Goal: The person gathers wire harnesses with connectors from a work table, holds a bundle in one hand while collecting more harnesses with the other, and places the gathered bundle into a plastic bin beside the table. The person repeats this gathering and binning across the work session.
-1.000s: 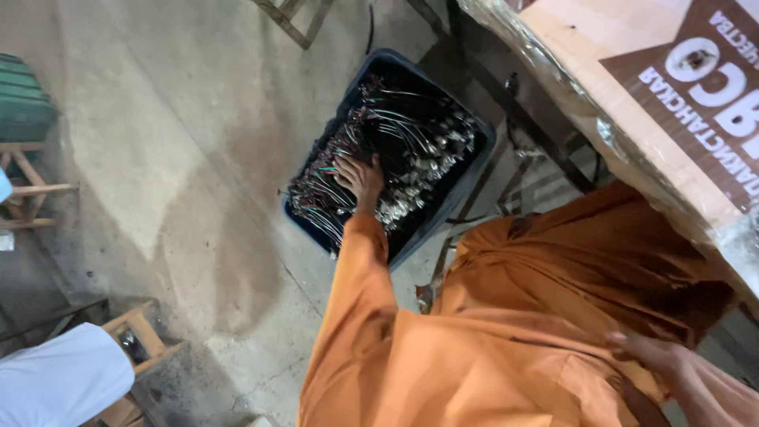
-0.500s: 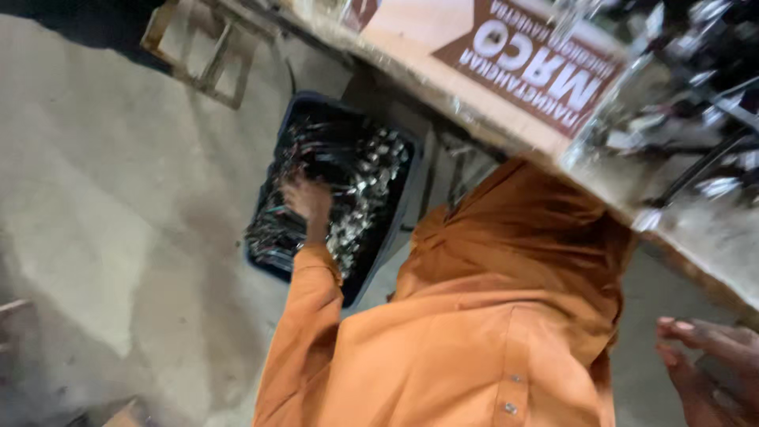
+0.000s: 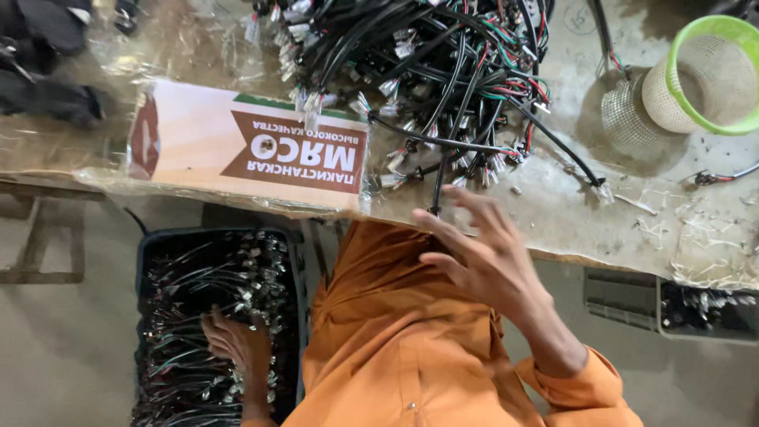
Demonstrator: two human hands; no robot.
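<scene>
Above the workbench (image 3: 553, 205), right hand (image 3: 482, 257) splayed; left hand (image 3: 233, 340) in crate (image 3: 146, 261).

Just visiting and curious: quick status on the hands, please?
Left hand down in the dark crate of wire pieces. Right hand open, empty, near the table edge. Cable bundle lies just beyond.

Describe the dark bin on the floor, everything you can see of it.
The bin is a dark, rectangular plastic-looking crate with rounded corners, standing on the grey floor just below the table edge, left of the orange-clad lap. It is filled nearly to the rim with thin dark wires ending in small pale metal-looking connectors. The left hand reaches in, fingers spread on the wires. Its lower end runs out of frame.
</scene>
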